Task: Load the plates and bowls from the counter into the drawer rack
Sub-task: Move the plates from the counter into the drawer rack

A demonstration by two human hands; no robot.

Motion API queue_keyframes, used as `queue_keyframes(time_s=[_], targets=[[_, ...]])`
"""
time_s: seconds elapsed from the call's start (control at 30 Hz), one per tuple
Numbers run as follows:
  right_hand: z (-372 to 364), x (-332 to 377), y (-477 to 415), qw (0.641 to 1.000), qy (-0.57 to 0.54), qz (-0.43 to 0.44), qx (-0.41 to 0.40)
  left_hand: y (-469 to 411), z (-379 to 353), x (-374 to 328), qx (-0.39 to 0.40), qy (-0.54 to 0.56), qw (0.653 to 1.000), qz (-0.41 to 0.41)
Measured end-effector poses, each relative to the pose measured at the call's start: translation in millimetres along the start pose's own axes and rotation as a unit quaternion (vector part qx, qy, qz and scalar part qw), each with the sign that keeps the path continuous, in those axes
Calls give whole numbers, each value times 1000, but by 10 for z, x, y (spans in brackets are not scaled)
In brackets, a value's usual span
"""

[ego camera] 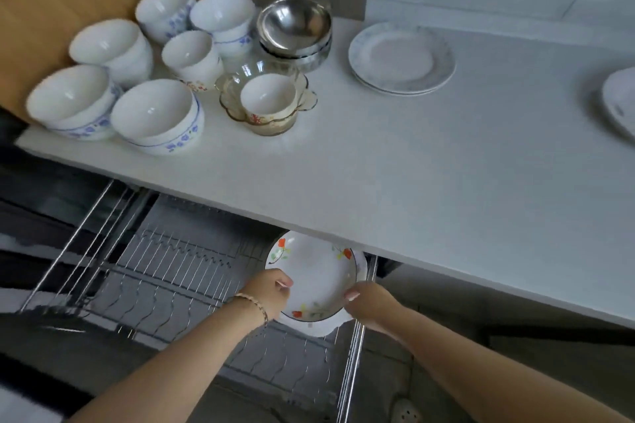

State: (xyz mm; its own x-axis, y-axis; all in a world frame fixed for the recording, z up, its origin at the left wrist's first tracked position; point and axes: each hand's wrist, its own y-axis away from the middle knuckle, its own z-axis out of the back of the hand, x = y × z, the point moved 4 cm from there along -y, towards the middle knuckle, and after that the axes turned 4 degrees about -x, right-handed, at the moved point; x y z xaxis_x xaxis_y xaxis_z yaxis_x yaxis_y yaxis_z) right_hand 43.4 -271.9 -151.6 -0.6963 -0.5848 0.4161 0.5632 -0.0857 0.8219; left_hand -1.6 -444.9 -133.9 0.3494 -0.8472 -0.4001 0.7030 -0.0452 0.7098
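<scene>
**Flowered plate going into the drawer rack, both hands on it**

Both hands are down in the open drawer, holding one floral plate (314, 280) between them. The left hand (266, 292) pinches the plate's left rim with thumb on top, and there's a thin bracelet (252, 302) on that wrist. The right hand (369, 300) grips the right rim the same way, thumb over the edge. The plate is tilted up toward the camera, with orange flowers and a dark rim line, and there's another white plate (323, 328) just behind and under it (can't tell if that one is already seated in the wires).

The wire drawer rack (178, 271) stretches out to the left of the hands, its slots looking bare from here.

Up above the hands is the white counter (429, 182), its front edge just overhanging the plate's top. Farther up and left of the hands sits a cluster of white bowls with blue flower print (156, 115), plus a small cup nested in a glass bowl (266, 103) and a stack of steel bowls (295, 29). Straight up from the right hand is a short stack of grey-rimmed plates (400, 58), and another plate (620, 103) pokes in at the far right edge.
</scene>
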Motion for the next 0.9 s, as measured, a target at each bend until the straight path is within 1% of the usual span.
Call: queue_keyframes(time_s=[0.07, 0.13, 0.23, 0.37, 0.5, 0.57, 0.73, 0.83, 0.9], targets=[[297, 147, 182, 999, 22, 48, -2, 260, 74, -306, -3, 66, 998, -17], [584, 282, 332, 996, 28, 86, -21, 450, 174, -581, -4, 128, 991, -28], [1072, 467, 643, 991, 3, 117, -61, 702, 388, -916, -50, 177, 982, -31], [1707, 738, 1046, 985, -20, 141, -100, 892, 729, -1302, -96, 163, 981, -47], [2268, 856, 1120, 971, -29, 149, -183, 868, 1027, -1724, -115, 149, 980, -65], [2537, 869, 1069, 963, -36, 154, -219, 769, 1116, -1947, -113, 156, 978, -80], [3185, 849, 675, 952, -52, 143, -265, 313, 1170, -2454, -104, 202, 970, -87], [3471, 855, 220, 950, -34, 132, -282, -116, 1064, -2716, -80, 226, 968, -75], [3598, 867, -134, 954, -10, 116, -278, -413, 954, -2862, -61, 247, 966, -42]])
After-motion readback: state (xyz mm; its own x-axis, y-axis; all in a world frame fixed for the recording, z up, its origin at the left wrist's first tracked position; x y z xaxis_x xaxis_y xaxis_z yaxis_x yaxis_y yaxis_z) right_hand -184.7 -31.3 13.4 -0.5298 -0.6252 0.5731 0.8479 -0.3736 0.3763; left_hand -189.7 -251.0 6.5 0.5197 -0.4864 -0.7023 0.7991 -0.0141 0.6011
